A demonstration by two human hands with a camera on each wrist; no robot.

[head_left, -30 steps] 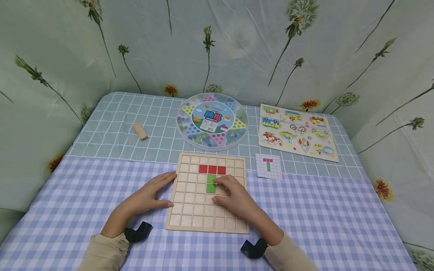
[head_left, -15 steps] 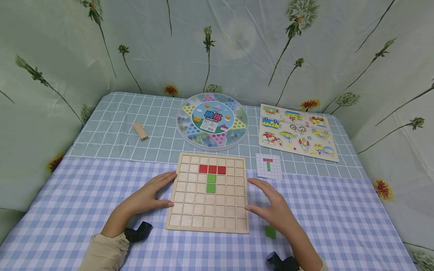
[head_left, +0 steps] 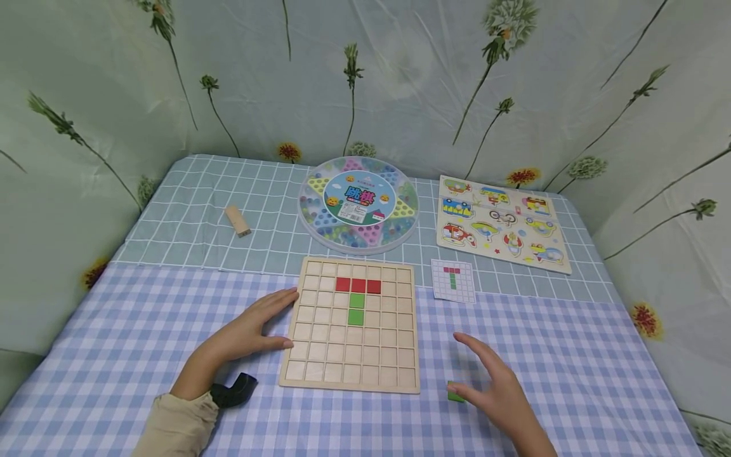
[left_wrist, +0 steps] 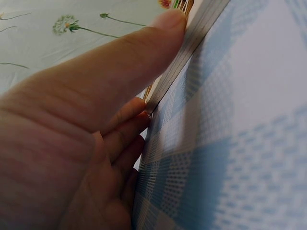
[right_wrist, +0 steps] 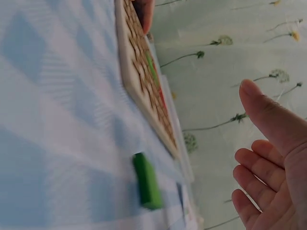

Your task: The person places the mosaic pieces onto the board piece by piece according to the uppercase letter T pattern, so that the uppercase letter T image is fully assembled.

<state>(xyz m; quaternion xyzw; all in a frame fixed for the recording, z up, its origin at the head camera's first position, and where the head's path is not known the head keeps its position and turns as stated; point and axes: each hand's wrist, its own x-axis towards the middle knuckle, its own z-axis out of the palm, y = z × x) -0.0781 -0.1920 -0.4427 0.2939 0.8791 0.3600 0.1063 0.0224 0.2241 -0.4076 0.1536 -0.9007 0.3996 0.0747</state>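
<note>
A wooden grid board [head_left: 320, 352] lies flat in front of me, holding a row of red tiles [head_left: 358, 287] and two green tiles [head_left: 356, 317] below its middle. Against the board's left edge rests my left hand [head_left: 245, 333], thumb and fingers spread; the left wrist view shows the thumb [left_wrist: 120, 67] at the wooden side. To the right of the board, my right hand [head_left: 497, 387] hovers with thumb and fingers apart and nothing between them. Its thumb overlaps a green block [head_left: 455, 398] in the head view; the right wrist view shows that block [right_wrist: 147, 184] on the cloth, apart from the hand.
A pattern card [head_left: 442, 289] with a red and green T lies right of the board. Behind stand a round Chinese checkers set [head_left: 358, 203] and a vehicle puzzle board [head_left: 497, 216]. A small wooden block [head_left: 237, 222] lies back left on the gridded cloth [head_left: 171, 228].
My right hand has left the green tiles on the board and moved right and toward me, to the green block on the cloth. My left hand has stayed at the board's edge.
</note>
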